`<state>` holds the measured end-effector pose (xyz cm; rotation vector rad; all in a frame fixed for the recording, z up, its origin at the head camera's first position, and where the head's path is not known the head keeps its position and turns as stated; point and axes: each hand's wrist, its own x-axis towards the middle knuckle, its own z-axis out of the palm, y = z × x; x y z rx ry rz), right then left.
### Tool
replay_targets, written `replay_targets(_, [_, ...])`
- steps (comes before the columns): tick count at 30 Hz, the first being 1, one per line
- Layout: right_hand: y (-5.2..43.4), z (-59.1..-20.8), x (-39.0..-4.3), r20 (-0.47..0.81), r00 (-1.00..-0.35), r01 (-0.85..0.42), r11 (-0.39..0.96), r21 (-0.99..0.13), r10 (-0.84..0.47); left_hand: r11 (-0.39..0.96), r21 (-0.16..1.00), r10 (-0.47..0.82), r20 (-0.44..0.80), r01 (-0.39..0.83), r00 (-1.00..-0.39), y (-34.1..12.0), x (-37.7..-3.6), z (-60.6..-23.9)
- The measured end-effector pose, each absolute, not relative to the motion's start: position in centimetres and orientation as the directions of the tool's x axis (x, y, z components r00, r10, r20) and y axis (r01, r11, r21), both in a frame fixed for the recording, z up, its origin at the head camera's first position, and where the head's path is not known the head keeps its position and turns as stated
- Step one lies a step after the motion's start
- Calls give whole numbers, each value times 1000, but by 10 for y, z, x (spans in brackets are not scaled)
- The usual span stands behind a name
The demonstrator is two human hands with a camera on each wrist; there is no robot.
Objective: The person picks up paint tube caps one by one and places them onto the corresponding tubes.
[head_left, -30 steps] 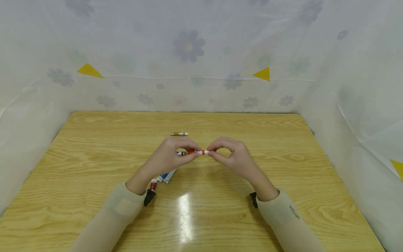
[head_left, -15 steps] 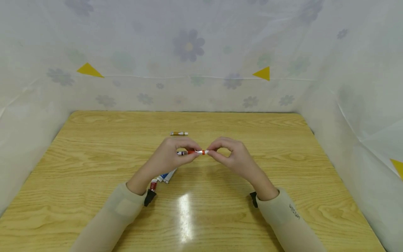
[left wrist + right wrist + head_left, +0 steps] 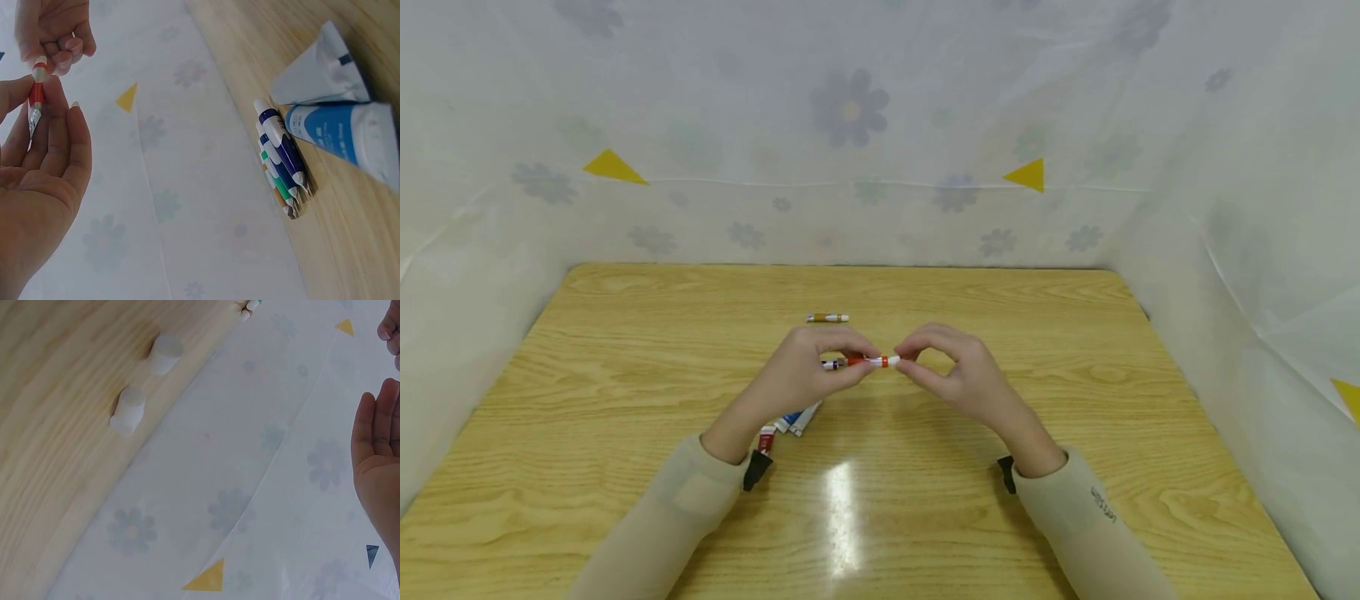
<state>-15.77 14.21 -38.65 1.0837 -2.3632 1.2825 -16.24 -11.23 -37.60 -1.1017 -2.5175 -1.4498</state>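
In the head view my left hand [image 3: 808, 362] pinches a small red and white paint tube [image 3: 856, 362] between thumb and fingers, above the middle of the table. The tube lies level, crimped end to the left. From the other side my right hand [image 3: 958, 367] pinches the white cap [image 3: 893, 361] at the tube's right end, beside a red ring. The left wrist view shows the red tube [image 3: 36, 94] in my left fingers, with my right fingertips on its cap. The right wrist view catches my right hand [image 3: 381, 450] only at its edge; the tube is hidden there.
An ochre paint tube [image 3: 827, 317] lies beyond my hands on the wood table [image 3: 985, 533]. Near my left wrist lie a dark red tube [image 3: 766, 439] and a blue tube [image 3: 788, 420]. Several small tubes lie in a row, including a purple one [image 3: 284, 150].
Both hands stay almost in place. My right fingertips have shifted very slightly to the right at the cap, and a little more white shows beside the red ring.
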Motion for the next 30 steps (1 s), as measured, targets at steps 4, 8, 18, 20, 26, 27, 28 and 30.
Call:
replay_targets(4, [143,-387,-158,535,-687,-716,332,-614,-492,313,746,555,360,588,-750,-112,-162,-376])
replay_targets(8, [143,-389,-159,557,-666,-736,315,-600,-495,300,753,557,360,586,-748,-112,-163,-376])
replay_targets(18, [142,-391,-162,671,-564,-821,239,-519,-481,253,821,548,315,513,-775,-113,-162,-374])
replay_targets(20, [141,-390,-162,675,-557,-825,233,-514,-483,248,820,547,322,516,-773,-113,-162,-374])
replay_targets(26, [141,-389,-161,672,-544,-834,238,-497,-503,276,800,552,322,533,-769,-111,-161,-373])
replay_targets(27, [141,-388,-161,672,-542,-836,241,-493,-505,282,799,553,318,532,-770,-111,-161,-373])
replay_targets(28, [141,-388,-161,671,-540,-837,247,-488,-508,287,798,553,314,530,-772,-111,-161,-373])
replay_targets(30, [140,-388,-161,671,-535,-841,249,-480,-513,293,803,552,302,520,-777,-111,-161,-373])
